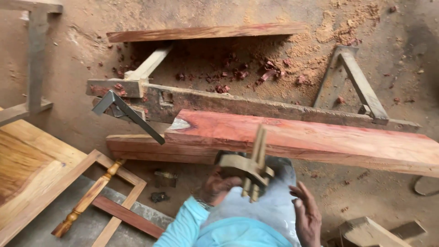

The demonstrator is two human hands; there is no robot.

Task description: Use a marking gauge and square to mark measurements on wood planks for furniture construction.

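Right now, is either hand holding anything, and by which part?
The left hand grips a wooden marking gauge by its block-shaped head, stems pointing up toward the reddish plank. The right hand is open and holds nothing.

The floor [402, 55] is bare packed earth, strewn with pale sawdust [334, 27] and reddish wood chips [238, 73]. A low, worn sawhorse [256, 107] stands across the middle, with a long plank [206, 32] lying beyond it. A turned wooden spindle [89, 196] and a flat frame [114, 183] lie at lower left on grey concrete. Daylight is soft and even.
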